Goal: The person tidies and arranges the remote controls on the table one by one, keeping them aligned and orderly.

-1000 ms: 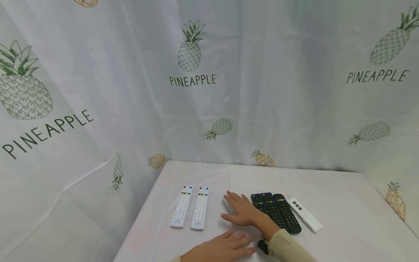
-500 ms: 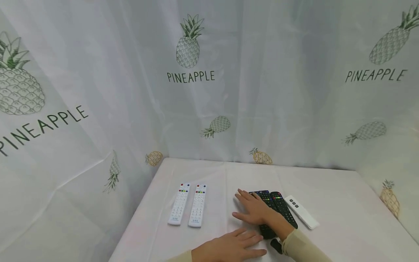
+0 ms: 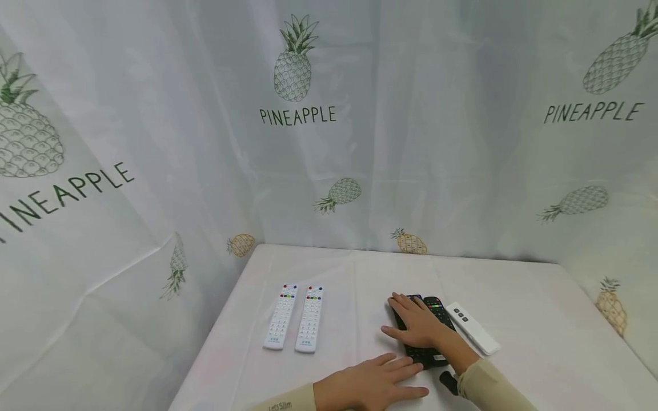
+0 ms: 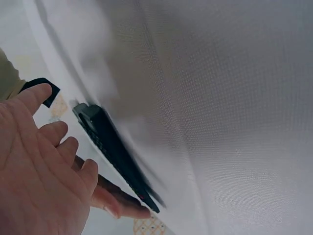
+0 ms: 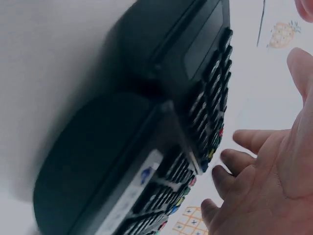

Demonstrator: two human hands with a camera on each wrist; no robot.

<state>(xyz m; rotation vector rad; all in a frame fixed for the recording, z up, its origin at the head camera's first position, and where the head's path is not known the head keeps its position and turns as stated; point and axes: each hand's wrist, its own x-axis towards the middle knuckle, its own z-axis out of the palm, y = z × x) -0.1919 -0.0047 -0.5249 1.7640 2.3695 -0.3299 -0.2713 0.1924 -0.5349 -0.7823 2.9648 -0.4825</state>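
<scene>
My right hand point(image 3: 418, 325) hovers over or rests on black remote controls point(image 3: 422, 357), fingers spread; the head view cannot show whether it touches them. Another black remote control point(image 3: 437, 308) lies along its right side, partly covered by the hand. In the right wrist view, the near ends of two black remotes point(image 5: 93, 161) fill the left, with the straight fingers point(image 5: 254, 139) close above the keys. My left hand point(image 3: 372, 382) is flat with fingers spread, near the lower ends of these remotes. The left wrist view shows its palm point(image 4: 39, 166) beside a black remote's edge point(image 4: 117, 152).
Two white remote controls point(image 3: 280, 317) lie side by side at the left of the white-covered table point(image 3: 339, 285). A plain white remote point(image 3: 473, 328) with a few dark buttons lies right of the black ones. A pineapple-print curtain point(image 3: 426, 142) closes off the back and sides.
My right hand has moved right from beside the black remotes to over them. The left hand has followed to the right. The remotes appear to lie as before; the head view shifted slightly.
</scene>
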